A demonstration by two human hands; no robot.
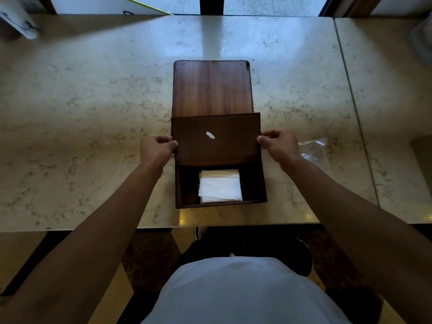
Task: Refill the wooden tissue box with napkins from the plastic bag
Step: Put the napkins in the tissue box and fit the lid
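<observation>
A dark wooden tissue box (263, 183) stands near the front edge of the marble table. White folded napkins (220, 186) lie stacked inside its open near half. A dark inner panel (217, 146) covers the far half of the box, with a small white slot or scrap (210, 135) at its middle. My left hand (157, 147) pinches the panel's left edge and my right hand (278, 143) pinches its right edge. Beyond the box a lighter wooden lid (211, 87) lies flat on the table. A clear plastic bag (313, 149) lies to the right of my right hand.
The marble table (93, 113) has a seam to a second slab (397, 113) on the right. A white printed object (18, 19) stands at the far left corner. A window runs along the back. My legs and a stool are below the front edge.
</observation>
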